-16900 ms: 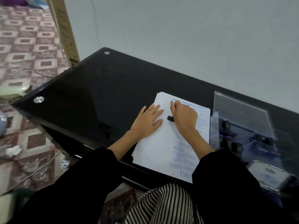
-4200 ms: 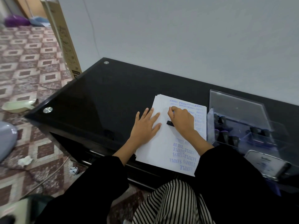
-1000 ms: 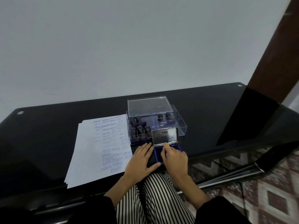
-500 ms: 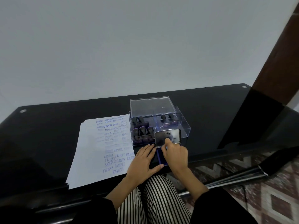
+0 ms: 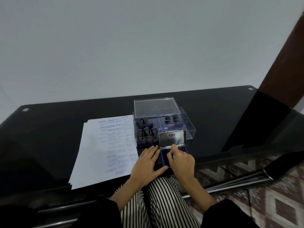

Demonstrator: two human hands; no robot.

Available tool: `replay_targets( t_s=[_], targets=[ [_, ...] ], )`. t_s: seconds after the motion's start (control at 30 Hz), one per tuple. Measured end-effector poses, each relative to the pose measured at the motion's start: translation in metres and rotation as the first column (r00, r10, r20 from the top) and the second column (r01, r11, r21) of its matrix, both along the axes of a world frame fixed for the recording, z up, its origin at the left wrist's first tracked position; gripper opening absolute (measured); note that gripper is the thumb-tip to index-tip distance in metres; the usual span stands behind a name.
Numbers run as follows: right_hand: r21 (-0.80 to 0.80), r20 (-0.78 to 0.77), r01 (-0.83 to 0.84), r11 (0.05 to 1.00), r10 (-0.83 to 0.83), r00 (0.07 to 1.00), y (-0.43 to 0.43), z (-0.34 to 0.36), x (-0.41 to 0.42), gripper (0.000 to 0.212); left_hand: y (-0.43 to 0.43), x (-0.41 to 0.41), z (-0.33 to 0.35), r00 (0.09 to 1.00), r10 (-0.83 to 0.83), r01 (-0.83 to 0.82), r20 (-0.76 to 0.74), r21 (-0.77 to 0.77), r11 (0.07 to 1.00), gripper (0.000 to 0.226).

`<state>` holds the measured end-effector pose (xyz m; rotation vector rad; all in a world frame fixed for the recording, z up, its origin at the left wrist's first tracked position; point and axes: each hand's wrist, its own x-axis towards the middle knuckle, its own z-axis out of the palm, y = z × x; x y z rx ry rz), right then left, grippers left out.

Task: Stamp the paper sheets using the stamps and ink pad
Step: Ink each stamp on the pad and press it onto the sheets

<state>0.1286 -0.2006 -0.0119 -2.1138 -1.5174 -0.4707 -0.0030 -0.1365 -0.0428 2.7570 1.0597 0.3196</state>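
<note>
A stack of white paper sheets (image 5: 98,153) lies on the black glass table (image 5: 49,137), with several blue stamp prints on its right half. To its right an ink pad (image 5: 163,157) sits open, its metal lid (image 5: 171,139) standing up. My left hand (image 5: 146,165) rests flat beside the pad, fingertips against its left edge. My right hand (image 5: 181,163) is curled over the blue ink surface, its index fingertip at the lid's lower edge. It seems to hold a small stamp, mostly hidden under the fingers.
A clear plastic box (image 5: 185,129) with its lid raised stands just behind the ink pad and holds several black-handled stamps (image 5: 146,133). A grey wall runs behind the table. A dark brown post (image 5: 287,55) rises at the right. The table's front edge is at my lap.
Over the last second my right index finger has reached up from the ink surface to the lid's lower edge. My left hand has stayed beside the pad. Before that, both hands were on the paper.
</note>
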Motion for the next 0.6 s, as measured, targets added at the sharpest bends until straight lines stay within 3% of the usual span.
replay_targets(
  t_s=[0.23,0.3,0.4,0.47,0.6],
  targets=[
    [-0.066,-0.057,0.036,0.997,-0.04,0.998,0.014,0.006,0.002,0.03,-0.001,-0.001,0.001,1.0,-0.003,0.003,0.007,-0.009,1.0,0.099],
    [-0.084,-0.042,0.039,0.996,-0.042,0.998,0.021,0.007,0.004,0.016,0.0,-0.001,0.0,1.0,-0.008,0.008,0.014,-0.015,1.0,0.102],
    [-0.232,-0.095,0.024,0.972,-0.047,0.994,0.028,0.01,0.007,0.019,-0.001,-0.001,0.001,1.0,-0.006,0.006,0.023,-0.026,1.0,0.1],
    [-0.156,-0.063,0.055,0.986,-0.066,0.996,0.028,0.011,0.007,0.012,-0.001,0.0,0.002,1.0,-0.005,0.006,0.025,-0.036,0.999,0.098],
    [-0.105,-0.076,0.07,0.992,-0.078,0.994,0.024,0.009,0.004,0.034,0.001,-0.001,0.001,0.998,-0.008,0.012,0.058,-0.06,0.998,0.097]
  ],
)
